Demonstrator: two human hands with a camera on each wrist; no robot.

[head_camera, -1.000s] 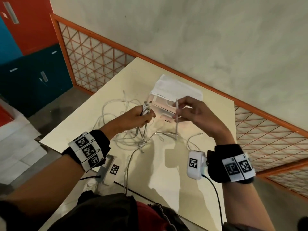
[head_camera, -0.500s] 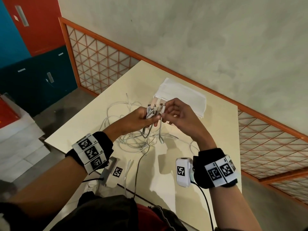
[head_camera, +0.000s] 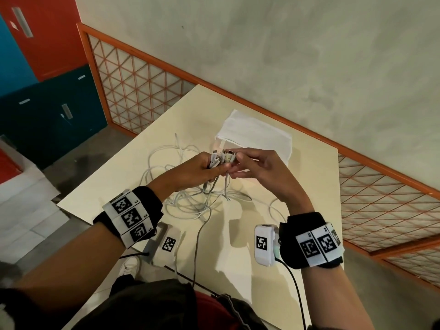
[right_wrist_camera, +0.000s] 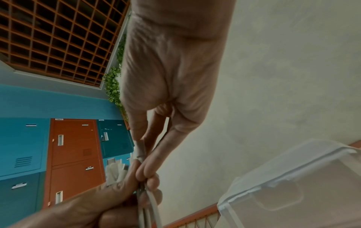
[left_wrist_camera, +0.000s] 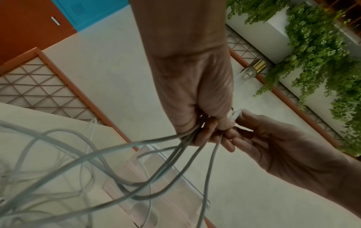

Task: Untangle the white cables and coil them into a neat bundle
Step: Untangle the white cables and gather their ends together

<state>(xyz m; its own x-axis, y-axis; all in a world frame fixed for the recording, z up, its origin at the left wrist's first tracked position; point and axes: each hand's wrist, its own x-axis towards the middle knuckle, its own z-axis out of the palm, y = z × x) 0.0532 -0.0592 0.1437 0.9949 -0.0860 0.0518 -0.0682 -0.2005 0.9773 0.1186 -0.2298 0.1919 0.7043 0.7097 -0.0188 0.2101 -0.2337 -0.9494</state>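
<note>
A loose tangle of white cables (head_camera: pixel 183 198) lies on the cream table (head_camera: pixel 238 258). Several strands rise from it into my left hand (head_camera: pixel 210 166), which grips them together in a fist with their plug ends (head_camera: pixel 220 157) sticking out on top. My right hand (head_camera: pixel 234 160) pinches one more plug end between thumb and fingers, right against that bunch. In the left wrist view the cables (left_wrist_camera: pixel 166 162) hang down from the left hand (left_wrist_camera: pixel 201 123), and the right hand (left_wrist_camera: pixel 240 123) touches it. The right wrist view shows the right hand's fingertips (right_wrist_camera: pixel 144 155) on a white plug beside the bunch.
A clear plastic box with a white lid (head_camera: pixel 257 136) sits on the table just beyond my hands. One cable (head_camera: pixel 197 244) runs off the near table edge. An orange lattice railing (head_camera: pixel 133 86) borders the table, with coloured lockers (head_camera: pixel 47 115) to the left.
My right hand, which held one cable end apart a second ago, has moved left and brought that end against the bunch in my left hand.
</note>
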